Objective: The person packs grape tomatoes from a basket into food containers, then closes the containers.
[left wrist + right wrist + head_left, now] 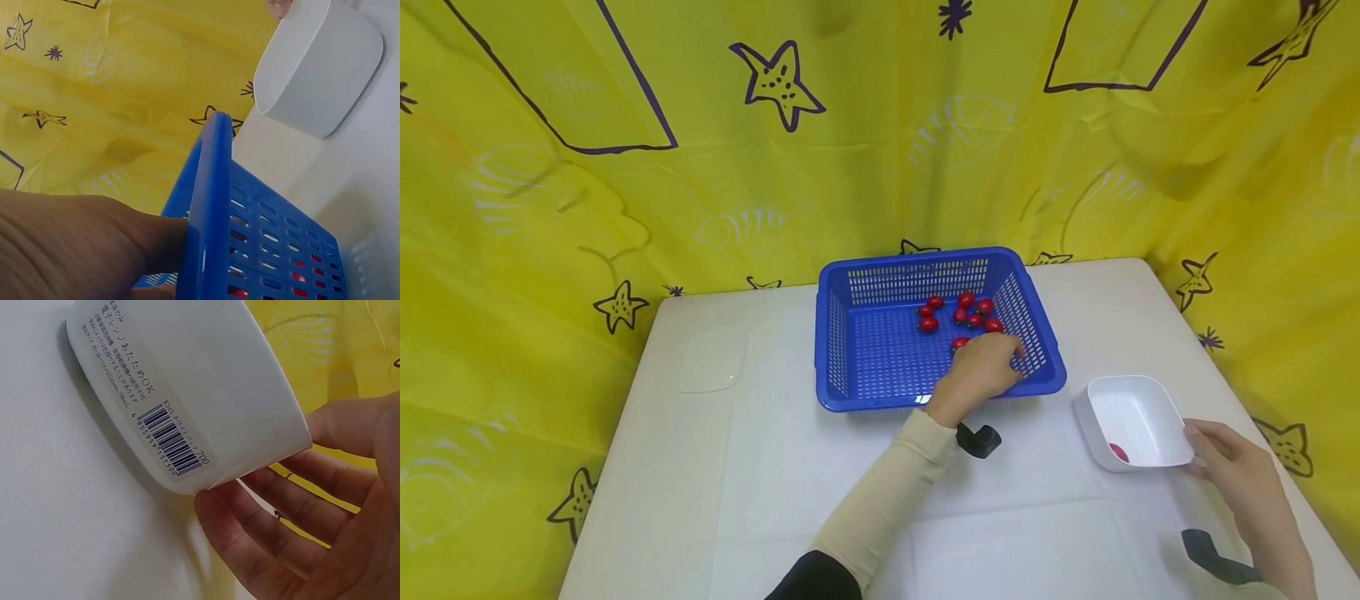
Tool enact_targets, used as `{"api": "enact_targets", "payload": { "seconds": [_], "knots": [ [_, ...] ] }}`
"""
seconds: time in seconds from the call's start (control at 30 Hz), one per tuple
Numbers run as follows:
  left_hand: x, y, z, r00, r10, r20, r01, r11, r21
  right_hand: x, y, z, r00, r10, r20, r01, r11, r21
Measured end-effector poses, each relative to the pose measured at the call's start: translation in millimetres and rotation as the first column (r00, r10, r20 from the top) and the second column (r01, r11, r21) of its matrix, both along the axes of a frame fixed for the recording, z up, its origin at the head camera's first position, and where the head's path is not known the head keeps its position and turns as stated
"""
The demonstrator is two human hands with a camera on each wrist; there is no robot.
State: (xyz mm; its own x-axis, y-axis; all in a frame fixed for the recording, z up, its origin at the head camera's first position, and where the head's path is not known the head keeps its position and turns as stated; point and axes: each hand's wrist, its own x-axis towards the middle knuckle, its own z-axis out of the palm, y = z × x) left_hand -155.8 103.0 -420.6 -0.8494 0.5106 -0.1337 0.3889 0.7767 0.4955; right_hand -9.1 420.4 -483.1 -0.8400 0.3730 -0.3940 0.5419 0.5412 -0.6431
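My left hand (979, 372) reaches over the near right rim of a blue plastic basket (822, 333). Its fingertips point down among small red cherry tomatoes (966, 298), several of which lie in the right half of the basket. In the left wrist view the basket's edge (209, 206) hides those fingers, and I cannot tell whether they hold a tomato. To the right, my right hand (1243, 471) grips the corner of a square white plastic container (1146, 421), thumb at the rim and fingers below. Inside that container a red cherry tomato (1118, 452) shows at the near left.
A clear, flat, square lid-like piece (711, 360) lies at the left of the white-covered table (797, 475). Yellow patterned curtain (865, 167) hangs behind the table and along both sides. The basket's far rim stands close to the curtain. A printed barcode label (169, 440) is on the container's side.
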Motion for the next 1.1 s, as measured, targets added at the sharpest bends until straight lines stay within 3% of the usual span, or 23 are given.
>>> {"api": "enact_targets", "payload": {
  "seconds": [0.4, 0.77, 1.1],
  "knots": [
    [-8.3, 7.5, -10.0, 0.996, 0.031, 0.086, -0.021, 0.993, -0.112, -1.4, -2.5, -0.4, 0.999, -0.045, 0.013, 0.045, 0.999, -0.004],
    [-16.4, 9.9, -17.3, 0.986, 0.04, 0.163, -0.02, 0.992, -0.124, -1.4, -1.9, -3.6, 0.998, -0.063, 0.005, 0.063, 0.998, -0.011],
    [-19.5, 8.0, -19.0, 0.985, 0.003, 0.172, 0.017, 0.993, -0.118, -1.6, -3.9, -1.5, 0.998, -0.067, 0.018, 0.067, 0.998, -0.019]
  ]
}}
